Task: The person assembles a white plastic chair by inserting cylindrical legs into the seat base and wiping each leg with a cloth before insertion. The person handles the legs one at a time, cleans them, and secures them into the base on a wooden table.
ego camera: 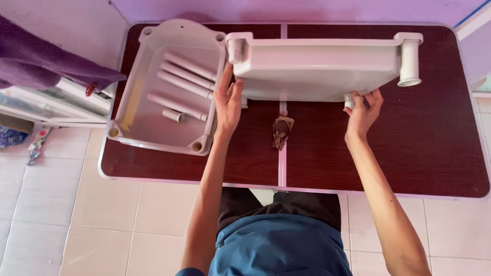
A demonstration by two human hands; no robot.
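A white plastic shelf tray (317,66) with round corner sockets is tilted up above a dark brown table (409,148). My left hand (228,102) grips its near left corner. My right hand (364,110) holds its near right edge by a short socket. A second white shelf tray (134,110) lies open side up at the table's left end, partly over the edge. Several white plastic tubes (184,84) lie inside it.
A crumpled brown scrap (282,130) lies on the table's centre seam. Purple cloth (41,61) hangs over a white cabinet at the left. The floor has cream tiles, with small objects (36,145) on it at the left. A lilac wall runs behind the table.
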